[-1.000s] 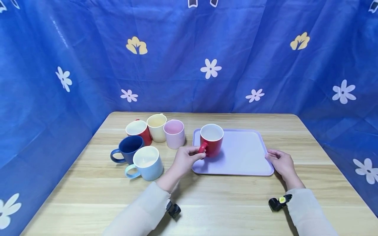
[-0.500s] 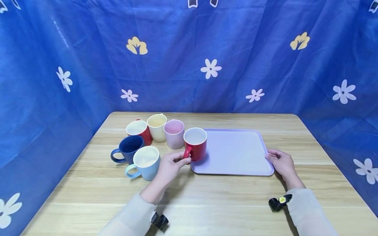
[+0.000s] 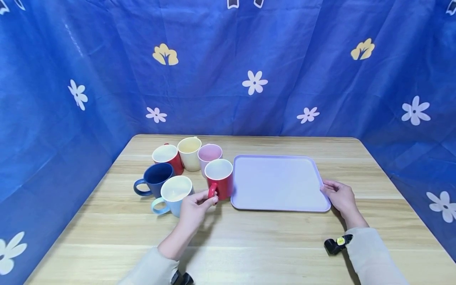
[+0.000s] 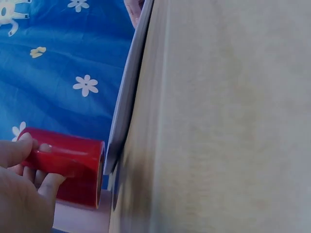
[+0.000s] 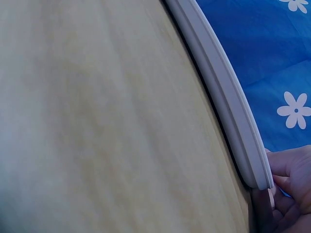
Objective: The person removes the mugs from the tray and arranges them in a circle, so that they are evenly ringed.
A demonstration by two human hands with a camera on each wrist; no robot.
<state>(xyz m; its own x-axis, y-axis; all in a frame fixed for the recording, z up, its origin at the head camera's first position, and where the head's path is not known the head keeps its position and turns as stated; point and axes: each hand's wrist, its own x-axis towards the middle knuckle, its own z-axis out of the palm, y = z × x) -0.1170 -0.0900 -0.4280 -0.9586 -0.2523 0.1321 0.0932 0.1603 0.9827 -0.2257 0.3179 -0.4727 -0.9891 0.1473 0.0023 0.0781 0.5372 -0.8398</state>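
My left hand (image 3: 194,209) pinches the handle of a red mug (image 3: 222,186) with a white inside. The mug is upright, close over the table, between the pale purple tray (image 3: 281,182) and the other mugs. In the head view it overlaps the lower part of a pink mug (image 3: 209,152). From the left wrist view, thumb and fingers grip the handle side of the red mug (image 4: 82,170). At the tray's right edge, my right hand (image 3: 340,198) holds the rim; the right wrist view shows its fingers (image 5: 286,167) right at the tray's corner (image 5: 260,179).
Left of the held mug stand a light blue mug (image 3: 174,198), a dark blue mug (image 3: 156,178), a second red mug (image 3: 172,160) and a cream mug (image 3: 190,156), close together. Blue patterned cloth (image 3: 228,111) hangs behind and beside the wooden table (image 3: 270,249).
My left hand has carried the red mug leftward and a little nearer, from over the tray to beside its left edge. The right hand and the tray look almost unmoved.
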